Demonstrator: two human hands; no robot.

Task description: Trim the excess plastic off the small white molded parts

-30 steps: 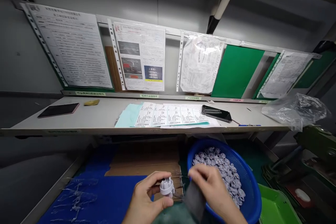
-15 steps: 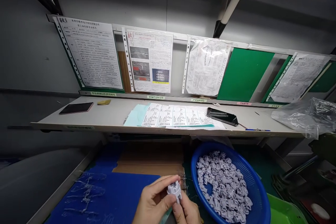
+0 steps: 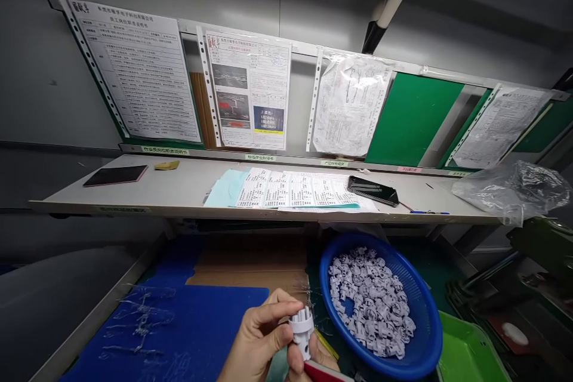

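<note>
Left hand (image 3: 257,337) pinching white plastic part (image 3: 302,329) at bench front edge, just left of blue basket (image 3: 421,343) of like parts. Right hand (image 3: 308,364) thumb touching part; grip state unclear. Posted sheets' (image 3: 248,95) writing unreadable.

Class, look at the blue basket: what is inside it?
The blue basket holds a heap of small pale grey plastic parts. The heap covers the basket's bottom, so anything beneath stays hidden.

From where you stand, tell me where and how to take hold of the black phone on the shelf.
Grip the black phone by its two long edges, coming from above and the front. It lies flat, screen up, angled, one end on the printed sheets, so nothing offers underneath; the shelf edge side is open.
</note>
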